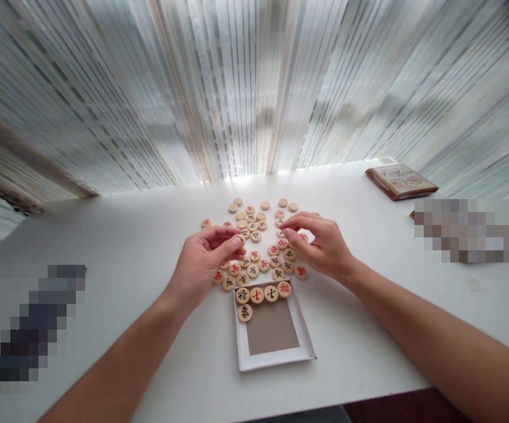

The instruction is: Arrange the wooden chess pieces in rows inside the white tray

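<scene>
Between thumb and fingers my left hand (205, 258) pinches a round wooden piece (240, 239), held above the left part of the scattered pieces. My right hand (318, 239) hovers over the right part, thumb and index finger curved toward a piece (281, 233); whether it touches that piece is unclear. Many round wooden pieces with red or black characters (263, 265) lie on the white table, some blank side up. A shallow white box (276, 357) near me holds a row of several pieces along its far edge and one black-marked piece (245, 312) below the row's left end.
A brown-edged flat box (401, 180) lies at the back right of the white table (140, 329). Blurred-out items (469, 230) sit at the right, and another dark blurred shape (34, 326) at the left. Striped curtains (245, 88) hang behind the table.
</scene>
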